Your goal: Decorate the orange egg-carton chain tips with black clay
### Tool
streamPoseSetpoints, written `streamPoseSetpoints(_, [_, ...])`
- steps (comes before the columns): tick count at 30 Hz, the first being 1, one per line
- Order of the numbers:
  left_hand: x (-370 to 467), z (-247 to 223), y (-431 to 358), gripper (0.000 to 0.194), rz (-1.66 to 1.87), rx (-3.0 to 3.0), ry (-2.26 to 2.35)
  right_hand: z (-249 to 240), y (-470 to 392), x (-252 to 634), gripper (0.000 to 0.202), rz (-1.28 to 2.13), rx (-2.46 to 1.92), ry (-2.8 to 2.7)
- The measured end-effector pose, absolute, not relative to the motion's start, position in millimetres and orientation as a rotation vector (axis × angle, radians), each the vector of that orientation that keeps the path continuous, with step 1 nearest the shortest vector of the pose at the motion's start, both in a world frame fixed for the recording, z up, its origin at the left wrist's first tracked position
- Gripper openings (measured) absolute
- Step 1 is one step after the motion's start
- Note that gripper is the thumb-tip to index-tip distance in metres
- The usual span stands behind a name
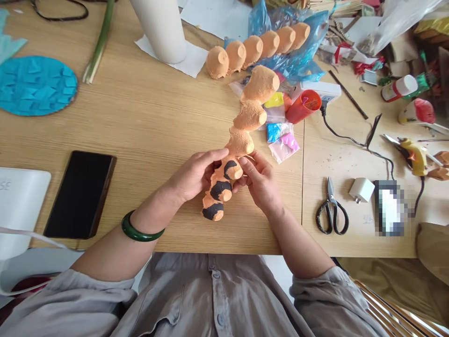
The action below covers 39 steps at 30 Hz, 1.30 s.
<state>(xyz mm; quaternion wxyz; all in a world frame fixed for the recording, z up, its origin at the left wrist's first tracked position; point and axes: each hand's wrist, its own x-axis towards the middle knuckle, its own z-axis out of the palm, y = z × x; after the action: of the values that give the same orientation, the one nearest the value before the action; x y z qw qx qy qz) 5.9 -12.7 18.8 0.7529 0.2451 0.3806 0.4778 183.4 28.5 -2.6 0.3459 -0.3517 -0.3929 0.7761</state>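
Note:
An orange bumpy strip (pixel 250 114), shaped like a row of egg-carton cups, is held at a slant above the table. Black patches (pixel 220 190) cover parts of its lower cups. My left hand (pixel 196 175) grips the strip's left edge near the middle, thumb on top. On the other side my right hand (pixel 259 180) pinches it with thumb and fingers, beside the uppermost black patch. A second orange strip (pixel 270 44) lies behind, against blue plastic (pixel 308 56). Small bags of coloured material (pixel 283 140) and a red cup (pixel 303 105) are to the right.
A phone (pixel 80 194) and a blue oval piece (pixel 37 85) lie left. A white cylinder (pixel 161 32) stands at the back. Scissors (pixel 330 210), a white adapter (pixel 362 189), a black cable (pixel 345 137) and a yellow glue gun (pixel 415 157) are on the right.

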Motion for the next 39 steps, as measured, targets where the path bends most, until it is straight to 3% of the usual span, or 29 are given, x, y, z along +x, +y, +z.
streamPoseSetpoints(8, [-2.1,16.1,-12.7,0.035,1.007,0.626,0.746,-0.6,33.7,187.0,0.049,2.083,-0.893,-0.925])
streamPoseSetpoints(13, [1.9,14.6,-13.7,0.041,1.051,0.607,0.771,-0.7,32.6,187.1,0.051,2.082,-0.891,-0.920])
streamPoseSetpoints(19, [4.4,15.8,-14.1,0.034,1.069,0.600,0.770,-1.1,33.3,188.2,0.053,2.094,-0.919,-0.935])
streamPoseSetpoints(39, [2.3,12.8,-13.6,0.039,1.061,0.703,0.805,0.9,37.0,185.5,0.050,2.129,-0.928,-0.829])
